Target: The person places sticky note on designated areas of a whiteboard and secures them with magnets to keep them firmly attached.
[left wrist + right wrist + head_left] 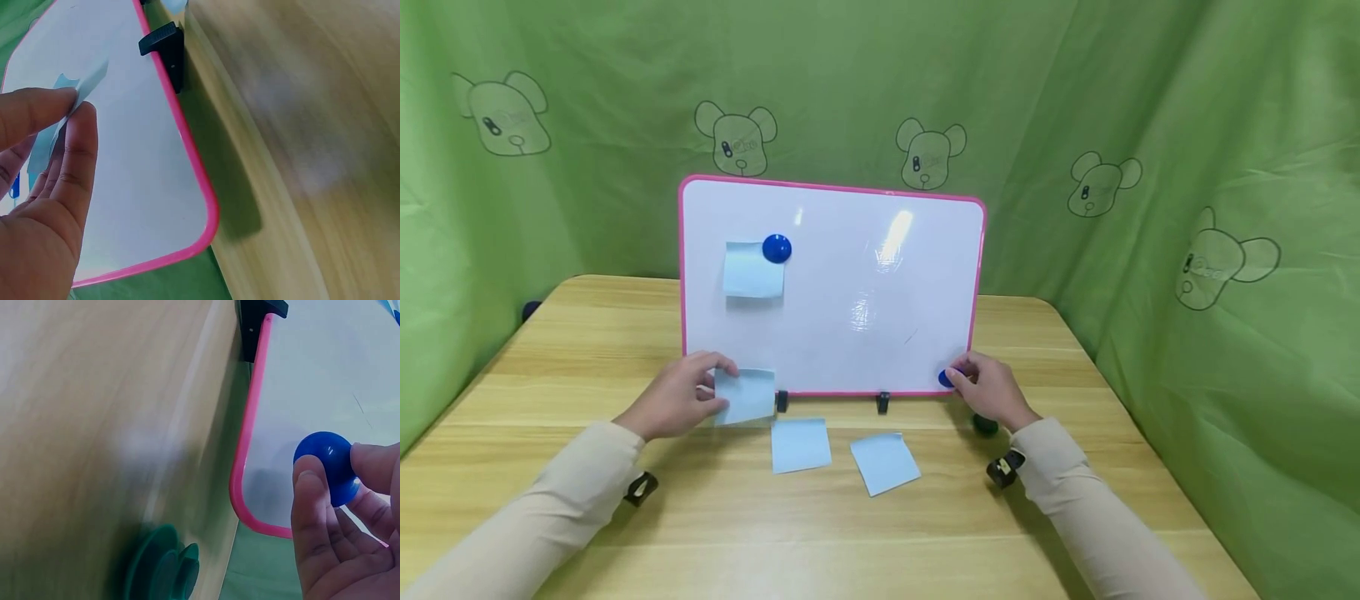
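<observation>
My left hand (679, 397) pinches a light blue sticky note (749, 395) by its left side, in front of the lower left of a pink-framed whiteboard (835, 333). In the left wrist view that note (92, 80) shows nearly edge-on between thumb and fingers. At the board's lower right corner, my right hand (992, 388) grips a round blue magnet (947, 377). The right wrist view shows the glossy magnet (331, 464) between thumb and fingertips, close over the white surface. Higher on the board, another blue magnet (777, 248) overlaps the upper right corner of a sticky note (752, 277).
Two loose sticky notes, a left one (801, 447) and a right one (885, 463), lie on the wooden table (760, 533). Black stand clips (883, 402) hold the board's lower edge. Green magnets (156, 569) sit near my right wrist. A green curtain (842, 67) surrounds the table.
</observation>
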Motion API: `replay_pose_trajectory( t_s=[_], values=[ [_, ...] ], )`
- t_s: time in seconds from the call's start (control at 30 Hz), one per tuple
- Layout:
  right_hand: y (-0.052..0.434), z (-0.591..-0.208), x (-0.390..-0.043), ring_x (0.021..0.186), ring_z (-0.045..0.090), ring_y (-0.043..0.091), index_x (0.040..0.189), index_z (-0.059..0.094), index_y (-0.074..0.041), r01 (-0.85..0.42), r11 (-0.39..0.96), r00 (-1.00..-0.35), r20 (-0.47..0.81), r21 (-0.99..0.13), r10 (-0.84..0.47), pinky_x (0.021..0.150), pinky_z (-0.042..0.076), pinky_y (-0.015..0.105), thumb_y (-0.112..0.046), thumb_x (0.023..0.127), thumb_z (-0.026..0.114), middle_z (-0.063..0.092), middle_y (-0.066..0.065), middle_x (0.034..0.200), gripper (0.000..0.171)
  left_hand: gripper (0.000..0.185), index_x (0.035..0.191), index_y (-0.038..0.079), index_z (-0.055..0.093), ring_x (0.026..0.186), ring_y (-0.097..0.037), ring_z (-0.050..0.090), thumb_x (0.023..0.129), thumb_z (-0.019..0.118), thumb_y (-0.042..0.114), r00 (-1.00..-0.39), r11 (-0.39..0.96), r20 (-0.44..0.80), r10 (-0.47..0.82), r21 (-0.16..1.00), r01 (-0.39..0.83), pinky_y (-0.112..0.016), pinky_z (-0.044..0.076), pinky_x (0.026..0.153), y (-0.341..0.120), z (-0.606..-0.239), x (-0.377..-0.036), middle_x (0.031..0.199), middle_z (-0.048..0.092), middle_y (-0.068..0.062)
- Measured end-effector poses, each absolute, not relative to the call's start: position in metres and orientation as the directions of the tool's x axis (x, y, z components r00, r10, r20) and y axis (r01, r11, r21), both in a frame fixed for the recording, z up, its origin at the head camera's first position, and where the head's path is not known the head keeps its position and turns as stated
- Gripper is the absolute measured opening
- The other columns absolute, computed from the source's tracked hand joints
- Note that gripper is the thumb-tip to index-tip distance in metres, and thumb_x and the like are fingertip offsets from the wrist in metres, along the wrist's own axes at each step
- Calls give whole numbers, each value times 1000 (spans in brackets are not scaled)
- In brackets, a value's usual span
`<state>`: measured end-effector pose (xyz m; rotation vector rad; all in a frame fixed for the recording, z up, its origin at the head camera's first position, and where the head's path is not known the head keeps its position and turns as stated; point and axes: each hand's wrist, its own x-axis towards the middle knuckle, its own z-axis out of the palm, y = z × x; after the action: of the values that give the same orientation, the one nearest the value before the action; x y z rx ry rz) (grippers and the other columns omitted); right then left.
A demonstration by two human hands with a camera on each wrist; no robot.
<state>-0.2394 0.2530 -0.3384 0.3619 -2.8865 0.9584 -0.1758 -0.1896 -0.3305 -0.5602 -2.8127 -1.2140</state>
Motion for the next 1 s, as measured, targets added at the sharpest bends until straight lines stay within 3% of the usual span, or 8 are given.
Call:
replay_pose_trajectory(
  t_s=[0.33, 0.73, 1.0],
  values=[
    [250, -333, -240, 75, 59, 21, 98, 65, -3, -218, 759, -976, 137, -614, -170, 63, 51, 32, -15, 96, 61, 65, 8, 88, 12, 38, 118, 4, 60, 94, -31, 63, 82, 71, -3, -942, 647, 150, 301, 693, 317, -42, 57, 78, -182, -323, -181, 125, 56, -19],
    [246, -324, -244, 82, 61, 25, 97, 64, -3, -197, 753, -980, 147, -628, -134, 62, 52, 31, -18, 97, 60, 67, 12, 92, 15, 46, 126, 4, 57, 93, -30, 62, 82, 69, -3, -941, 638, 154, 303, 701, 320, -37, 58, 73, -173, -316, -187, 129, 53, -18],
    [244, -319, -247, 77, 62, 23, 100, 62, -1, -216, 731, -976, 168, -647, -140, 60, 52, 30, -17, 97, 59, 67, 14, 92, 16, 43, 125, 6, 58, 94, -31, 63, 84, 67, -1, -943, 631, 154, 296, 709, 314, -38, 58, 75, -167, -312, -194, 130, 53, -16]
  ],
)
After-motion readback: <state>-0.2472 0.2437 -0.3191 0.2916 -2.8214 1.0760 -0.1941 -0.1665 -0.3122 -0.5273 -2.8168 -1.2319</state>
